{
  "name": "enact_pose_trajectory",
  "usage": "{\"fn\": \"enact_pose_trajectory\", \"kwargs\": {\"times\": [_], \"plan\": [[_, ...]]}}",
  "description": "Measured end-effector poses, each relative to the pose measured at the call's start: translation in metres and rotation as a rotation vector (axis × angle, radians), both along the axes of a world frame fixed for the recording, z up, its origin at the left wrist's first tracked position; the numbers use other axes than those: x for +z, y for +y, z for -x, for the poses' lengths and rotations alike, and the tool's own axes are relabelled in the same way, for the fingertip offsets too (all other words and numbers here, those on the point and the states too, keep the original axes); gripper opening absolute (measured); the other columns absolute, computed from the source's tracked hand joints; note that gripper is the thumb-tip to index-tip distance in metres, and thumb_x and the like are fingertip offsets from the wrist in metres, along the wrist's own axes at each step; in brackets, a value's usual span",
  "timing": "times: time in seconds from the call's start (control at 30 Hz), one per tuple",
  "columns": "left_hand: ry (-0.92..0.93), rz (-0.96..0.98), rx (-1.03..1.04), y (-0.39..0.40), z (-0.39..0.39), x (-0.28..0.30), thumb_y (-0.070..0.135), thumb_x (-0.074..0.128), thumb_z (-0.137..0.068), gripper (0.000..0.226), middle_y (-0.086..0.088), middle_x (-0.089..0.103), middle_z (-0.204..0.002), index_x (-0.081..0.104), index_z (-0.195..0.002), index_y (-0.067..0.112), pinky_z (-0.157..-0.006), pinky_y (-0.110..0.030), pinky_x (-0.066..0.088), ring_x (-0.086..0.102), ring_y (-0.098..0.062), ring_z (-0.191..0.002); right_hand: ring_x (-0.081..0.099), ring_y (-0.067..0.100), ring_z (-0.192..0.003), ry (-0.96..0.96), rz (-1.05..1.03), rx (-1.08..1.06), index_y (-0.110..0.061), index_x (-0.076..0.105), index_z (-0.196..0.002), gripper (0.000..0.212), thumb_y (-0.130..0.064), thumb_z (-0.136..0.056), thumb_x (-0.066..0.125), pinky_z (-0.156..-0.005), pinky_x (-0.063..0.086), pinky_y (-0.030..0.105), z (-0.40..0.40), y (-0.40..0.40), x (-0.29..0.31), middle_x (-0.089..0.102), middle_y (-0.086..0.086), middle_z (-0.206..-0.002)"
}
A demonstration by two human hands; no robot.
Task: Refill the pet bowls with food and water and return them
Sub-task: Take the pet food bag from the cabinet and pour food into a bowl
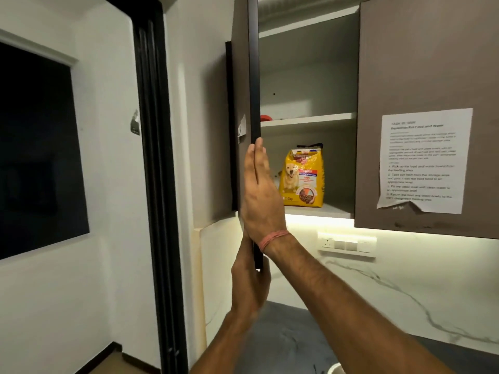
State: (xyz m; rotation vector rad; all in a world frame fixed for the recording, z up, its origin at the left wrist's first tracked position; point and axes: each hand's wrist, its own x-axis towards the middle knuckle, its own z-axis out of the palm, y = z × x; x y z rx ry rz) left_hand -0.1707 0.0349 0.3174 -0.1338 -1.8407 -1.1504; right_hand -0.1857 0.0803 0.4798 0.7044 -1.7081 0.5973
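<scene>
A yellow pet food bag with a dog pictured on it stands upright on the lower shelf of the open wall cabinet. The cabinet door is swung out, edge-on to me. My right hand, with a red thread around the wrist, lies along the door's edge with fingers straight up. My left hand grips the door's bottom corner below it. A white bowl rim peeks in at the bottom edge, mostly cut off.
A red object sits on the upper shelf. A printed task sheet is taped to the shut neighbouring door. Below are a lit marble backsplash with sockets and a dark countertop. A black door frame stands left.
</scene>
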Motion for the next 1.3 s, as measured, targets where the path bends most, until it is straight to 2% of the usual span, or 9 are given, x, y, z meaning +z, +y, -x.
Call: {"fn": "enact_pose_trajectory", "kwargs": {"times": [0.13, 0.23, 0.4, 0.7, 0.87, 1.03, 1.1, 1.2, 1.3], "plan": [[0.079, -0.143, -0.049, -0.023, -0.014, 0.003, 0.01, 0.071, -0.099, 0.033, -0.003, 0.075, -0.108, 0.068, -0.132, 0.015, -0.09, -0.048, 0.063, 0.071, -0.028, -0.096, 0.01, 0.029, -0.166, -0.054, -0.072, -0.031, -0.007, 0.008, -0.171, 0.101, 0.021, -0.084, 0.049, -0.085, 0.064, 0.025, -0.016, -0.03, -0.002, -0.006, 0.007, -0.181], [0.064, -0.155, -0.049, -0.047, -0.022, 0.004, -0.001, 0.075, -0.097, 0.035, 0.01, 0.073, -0.095, 0.071, -0.126, 0.018, -0.079, -0.042, 0.065, 0.068, -0.016, -0.081, 0.005, 0.028, -0.167, -0.048, -0.089, -0.03, -0.005, 0.009, -0.171, 0.1, 0.021, -0.084, 0.051, -0.099, 0.058, 0.024, -0.021, -0.054, -0.003, -0.004, 0.009, -0.181], [0.018, -0.226, -0.05, -0.094, -0.027, 0.0, 0.004, 0.08, -0.097, 0.044, 0.017, 0.079, -0.107, 0.07, -0.135, 0.022, -0.09, -0.042, 0.067, 0.077, -0.015, -0.101, 0.002, 0.029, -0.167, -0.061, -0.128, -0.034, -0.003, 0.008, -0.171, 0.1, 0.021, -0.082, 0.048, -0.1, 0.053, 0.021, -0.035, -0.102, -0.004, -0.004, 0.012, -0.18], [0.03, -0.407, -0.13, -0.168, -0.029, -0.001, 0.009, 0.079, -0.098, 0.053, 0.019, 0.081, -0.105, 0.064, -0.149, 0.014, -0.095, -0.047, 0.066, 0.079, -0.008, -0.099, -0.005, 0.03, -0.167, -0.03, -0.141, -0.056, -0.005, 0.003, -0.171, 0.096, 0.016, -0.087, 0.046, -0.103, 0.052, 0.021, -0.038, -0.18, -0.007, -0.009, 0.01, -0.18], [0.03, -0.46, -0.189, -0.191, -0.022, -0.005, 0.008, 0.08, -0.098, 0.05, 0.013, 0.08, -0.123, 0.069, -0.139, 0.034, -0.106, -0.05, 0.062, 0.075, -0.016, -0.122, -0.003, 0.032, -0.166, -0.02, -0.127, -0.071, -0.006, 0.006, -0.171, 0.095, 0.016, -0.089, 0.047, -0.098, 0.054, 0.022, -0.032, -0.206, -0.009, -0.005, 0.01, -0.18], [0.009, -0.39, -0.174, -0.2, -0.014, -0.013, 0.011, 0.082, -0.099, 0.06, 0.012, 0.08, -0.122, 0.061, -0.154, 0.02, -0.097, -0.041, 0.065, 0.077, -0.007, -0.106, -0.002, 0.032, -0.167, -0.005, -0.136, -0.084, -0.006, 0.006, -0.171, 0.096, 0.016, -0.089, 0.05, -0.102, 0.051, 0.021, -0.026, -0.209, -0.012, -0.004, 0.01, -0.18], [0.013, -0.388, -0.15, -0.196, -0.015, -0.015, 0.014, 0.082, -0.099, 0.061, 0.012, 0.079, -0.124, 0.059, -0.156, 0.02, -0.094, -0.034, 0.065, 0.077, -0.002, -0.101, -0.003, 0.031, -0.167, -0.004, -0.142, -0.048, -0.006, 0.006, -0.171, 0.094, 0.012, -0.091, 0.052, -0.107, 0.052, 0.023, -0.026, -0.204, -0.012, -0.004, 0.01, -0.18], [0.039, -0.42, -0.097, -0.186, -0.018, -0.017, 0.015, 0.082, -0.099, 0.057, 0.008, 0.074, -0.137, 0.061, -0.152, 0.02, -0.107, -0.035, 0.059, 0.07, -0.01, -0.128, 0.001, 0.027, -0.167, -0.007, -0.129, 0.139, -0.006, 0.006, -0.171, 0.082, -0.006, -0.104, 0.054, -0.114, 0.049, 0.025, -0.028, -0.19, -0.014, -0.005, 0.009, -0.181], [0.118, -0.559, -0.019, -0.167, -0.022, -0.021, 0.019, 0.083, -0.097, 0.055, 0.011, 0.07, -0.137, 0.059, -0.146, 0.025, -0.1, -0.025, 0.058, 0.067, -0.012, -0.131, 0.009, 0.015, -0.166, -0.101, -0.07, 0.423, -0.008, 0.002, -0.171, 0.077, -0.019, -0.111, 0.049, -0.113, 0.046, 0.02, -0.027, -0.164, -0.02, -0.007, 0.003, -0.181]]}}
